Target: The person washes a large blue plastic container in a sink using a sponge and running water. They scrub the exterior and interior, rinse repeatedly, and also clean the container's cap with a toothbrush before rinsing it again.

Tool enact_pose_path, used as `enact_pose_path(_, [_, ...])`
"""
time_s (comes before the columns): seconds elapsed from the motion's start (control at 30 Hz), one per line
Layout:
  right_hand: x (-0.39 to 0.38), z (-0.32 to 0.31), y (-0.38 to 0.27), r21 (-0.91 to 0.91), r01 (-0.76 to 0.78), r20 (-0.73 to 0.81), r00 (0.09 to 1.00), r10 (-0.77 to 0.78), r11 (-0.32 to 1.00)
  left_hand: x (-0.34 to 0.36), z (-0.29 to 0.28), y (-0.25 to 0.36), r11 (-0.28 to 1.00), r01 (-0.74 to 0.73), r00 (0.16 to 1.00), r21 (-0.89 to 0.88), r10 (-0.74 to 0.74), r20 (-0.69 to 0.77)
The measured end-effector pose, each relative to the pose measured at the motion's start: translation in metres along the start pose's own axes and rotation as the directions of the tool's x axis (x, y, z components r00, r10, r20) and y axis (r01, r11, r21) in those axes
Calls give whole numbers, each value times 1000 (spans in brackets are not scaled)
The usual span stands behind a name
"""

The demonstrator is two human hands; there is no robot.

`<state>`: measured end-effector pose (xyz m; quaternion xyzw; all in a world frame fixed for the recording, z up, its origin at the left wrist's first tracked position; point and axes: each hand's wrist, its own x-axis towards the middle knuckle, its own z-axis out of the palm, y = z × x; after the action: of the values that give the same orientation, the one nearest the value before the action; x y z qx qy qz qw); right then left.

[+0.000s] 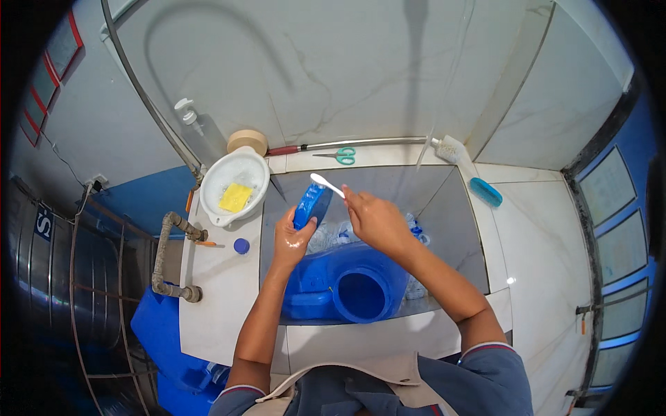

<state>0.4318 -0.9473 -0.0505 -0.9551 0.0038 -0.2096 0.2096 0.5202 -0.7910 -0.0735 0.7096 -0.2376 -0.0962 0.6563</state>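
My left hand (291,243), wet near the thumb, grips a blue plastic piece (312,205) upright above the sink. My right hand (376,223) holds a white toothbrush (331,185), its head at the top of that piece; exact contact is unclear. Below both hands, a large blue water jug (312,277) with a round opening lies in the grey sink (458,256), in front of several clear plastic bottles (323,239), partly hidden by my arms and the jug.
Left: white basin (214,173) with yellow sponge, blue cap (241,246), pipe (165,253), blue jugs (156,319), metal tank (55,270). Back ledge: pump bottle (205,132), teal scissors (345,156), long rod (371,142), white brush (447,151). Right: teal brush (485,192), blue panelled door (621,243).
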Motion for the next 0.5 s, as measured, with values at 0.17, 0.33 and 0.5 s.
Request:
enact_pose_path(0.17, [-6, -21, -17, -19, 64, 86, 994, -62, 998, -5, -7, -3, 992, 7, 1000, -128, -4, 26])
enact_pose_path(0.33, [-7, -38, -26, 25, 79, 48, 996, -80, 997, -5, -17, -2, 986, -4, 994, -166, 22, 106])
enact_pose_path(0.5, [1, -43, 5, 98, 29, -24, 999, -27, 995, -4, -21, 5, 790, 166, 983, -591, -88, 159])
